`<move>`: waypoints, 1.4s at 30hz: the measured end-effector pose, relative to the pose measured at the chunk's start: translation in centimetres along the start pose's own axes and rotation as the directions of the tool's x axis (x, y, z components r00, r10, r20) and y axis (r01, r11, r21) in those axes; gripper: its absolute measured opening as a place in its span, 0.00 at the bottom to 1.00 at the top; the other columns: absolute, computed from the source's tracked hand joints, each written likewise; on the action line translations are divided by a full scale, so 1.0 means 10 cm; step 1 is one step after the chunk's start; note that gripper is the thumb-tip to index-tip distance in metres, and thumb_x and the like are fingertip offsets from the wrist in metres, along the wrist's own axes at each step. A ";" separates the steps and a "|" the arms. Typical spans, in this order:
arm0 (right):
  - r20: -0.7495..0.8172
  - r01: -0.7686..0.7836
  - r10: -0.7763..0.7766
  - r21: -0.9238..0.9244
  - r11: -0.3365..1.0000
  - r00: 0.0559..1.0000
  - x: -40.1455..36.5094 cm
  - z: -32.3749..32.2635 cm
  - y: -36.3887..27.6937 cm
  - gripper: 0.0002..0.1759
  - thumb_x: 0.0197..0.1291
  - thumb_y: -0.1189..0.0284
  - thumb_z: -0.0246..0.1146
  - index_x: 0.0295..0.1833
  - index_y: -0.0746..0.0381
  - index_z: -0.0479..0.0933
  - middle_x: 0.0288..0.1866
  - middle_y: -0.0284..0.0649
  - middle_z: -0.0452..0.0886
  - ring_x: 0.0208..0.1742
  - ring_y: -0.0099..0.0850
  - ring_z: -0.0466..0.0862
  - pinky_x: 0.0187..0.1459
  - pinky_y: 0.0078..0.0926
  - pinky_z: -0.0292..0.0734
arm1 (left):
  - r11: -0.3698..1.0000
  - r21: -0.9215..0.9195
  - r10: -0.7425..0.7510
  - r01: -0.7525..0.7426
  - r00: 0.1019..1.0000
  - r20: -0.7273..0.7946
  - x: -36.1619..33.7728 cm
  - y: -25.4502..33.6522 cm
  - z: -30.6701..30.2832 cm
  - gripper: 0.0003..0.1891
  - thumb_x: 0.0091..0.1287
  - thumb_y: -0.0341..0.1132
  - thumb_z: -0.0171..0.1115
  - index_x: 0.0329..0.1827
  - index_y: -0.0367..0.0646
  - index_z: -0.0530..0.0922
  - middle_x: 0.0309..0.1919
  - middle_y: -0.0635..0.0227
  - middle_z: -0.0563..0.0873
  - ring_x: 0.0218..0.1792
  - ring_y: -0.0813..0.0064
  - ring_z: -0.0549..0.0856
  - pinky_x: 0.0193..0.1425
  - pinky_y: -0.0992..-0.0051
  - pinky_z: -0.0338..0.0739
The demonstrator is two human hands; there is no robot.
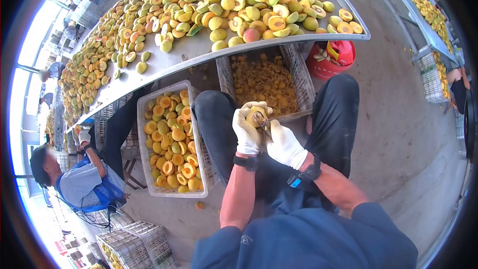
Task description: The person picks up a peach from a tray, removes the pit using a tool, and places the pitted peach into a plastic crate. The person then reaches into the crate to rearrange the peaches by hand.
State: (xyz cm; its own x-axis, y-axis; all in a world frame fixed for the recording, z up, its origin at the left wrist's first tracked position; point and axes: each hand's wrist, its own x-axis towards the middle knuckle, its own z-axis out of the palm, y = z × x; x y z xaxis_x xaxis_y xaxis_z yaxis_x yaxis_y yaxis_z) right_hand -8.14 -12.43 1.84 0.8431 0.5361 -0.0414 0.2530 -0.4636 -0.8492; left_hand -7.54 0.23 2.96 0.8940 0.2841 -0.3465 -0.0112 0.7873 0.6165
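Gloved in white, my left hand (247,134) is wrapped round a peach half (255,115) held above my lap. My right hand (285,144), also gloved, is closed on a small metal pitting tool (265,124) whose tip meets the fruit; its handle is hidden in my fist. Between my knees stands a crate (306,77) of pit pieces and scraps (264,83), just beyond my hands. By my left knee, a white crate (145,169) holds hollowed orange peach halves (174,144).
A metal table (199,50) heaped with cut peaches (219,5) spans the front. A red bucket (323,67) sits beneath its right end. To my left sits a co-worker (87,184) in white gloves. Stacked crates (137,244) stand behind at lower left. Another table (423,15) is far right.
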 end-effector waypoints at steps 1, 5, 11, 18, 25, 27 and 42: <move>-0.038 0.015 -0.013 0.031 0.999 0.999 0.02 0.00 -0.05 0.10 0.64 0.73 0.55 0.46 0.69 0.70 0.36 0.62 0.81 0.41 0.60 0.83 0.41 0.51 0.78 | 1.000 -0.001 0.003 -0.003 1.000 -0.002 -0.01 0.01 0.01 0.21 0.63 0.42 0.44 0.42 0.33 0.78 0.35 0.54 0.84 0.39 0.61 0.84 0.49 0.66 0.79; -0.028 -0.050 0.049 -0.024 0.998 0.998 0.05 0.05 -0.08 0.09 0.64 0.73 0.56 0.44 0.69 0.69 0.35 0.62 0.81 0.40 0.61 0.82 0.40 0.51 0.78 | 0.999 0.005 0.051 -0.051 0.998 -0.044 0.00 0.00 -0.02 0.22 0.65 0.44 0.43 0.43 0.33 0.78 0.37 0.53 0.85 0.40 0.62 0.84 0.51 0.67 0.78; -0.010 0.033 -0.032 0.020 0.999 0.999 0.10 0.13 0.03 0.11 0.66 0.73 0.55 0.46 0.71 0.70 0.35 0.62 0.81 0.39 0.60 0.83 0.39 0.49 0.78 | 0.979 0.129 0.167 -0.160 0.985 -0.047 0.01 -0.06 -0.11 0.20 0.67 0.42 0.42 0.45 0.34 0.77 0.37 0.55 0.85 0.41 0.63 0.85 0.52 0.67 0.78; 0.119 -0.001 -0.002 0.024 1.000 0.993 0.09 0.03 0.07 0.13 0.62 0.73 0.57 0.47 0.74 0.70 0.34 0.62 0.82 0.39 0.59 0.83 0.38 0.48 0.78 | 0.980 0.137 0.139 -0.143 0.990 0.034 0.02 -0.04 -0.19 0.17 0.65 0.39 0.46 0.42 0.33 0.77 0.36 0.53 0.85 0.40 0.62 0.85 0.50 0.67 0.79; 0.366 -0.094 0.044 0.119 0.988 0.929 -0.06 -0.43 0.12 0.16 0.59 0.75 0.57 0.52 0.69 0.72 0.29 0.53 0.81 0.32 0.50 0.82 0.38 0.43 0.79 | 0.871 0.455 -0.304 0.186 0.931 0.202 0.20 -0.07 -0.38 0.15 0.69 0.35 0.50 0.42 0.32 0.81 0.36 0.56 0.87 0.38 0.67 0.86 0.46 0.71 0.82; 0.047 0.149 -0.185 0.416 0.897 0.982 -0.01 -0.17 0.48 0.11 0.62 0.76 0.56 0.49 0.63 0.73 0.26 0.41 0.79 0.25 0.36 0.79 0.29 0.34 0.78 | 0.899 0.438 -0.065 -0.010 0.985 0.157 0.14 -0.11 -0.16 0.13 0.70 0.35 0.52 0.45 0.35 0.82 0.35 0.64 0.86 0.34 0.75 0.84 0.41 0.76 0.79; 0.499 -0.541 0.307 0.437 0.719 0.810 0.05 -0.41 -0.33 0.13 0.58 0.81 0.53 0.50 0.62 0.66 0.21 0.31 0.69 0.13 0.21 0.68 0.13 0.21 0.62 | 0.896 0.430 0.072 -0.110 0.992 0.103 0.14 -0.14 -0.21 0.15 0.73 0.37 0.53 0.35 0.34 0.83 0.30 0.63 0.87 0.26 0.76 0.83 0.33 0.76 0.78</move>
State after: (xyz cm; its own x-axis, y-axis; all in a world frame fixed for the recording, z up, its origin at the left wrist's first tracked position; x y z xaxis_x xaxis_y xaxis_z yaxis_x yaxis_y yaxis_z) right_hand -6.62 -13.56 6.78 0.5239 0.6445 -0.5569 -0.4817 -0.3150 -0.8177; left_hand -7.19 0.72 0.10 0.9322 0.2825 -0.2265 0.0844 0.4390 0.8945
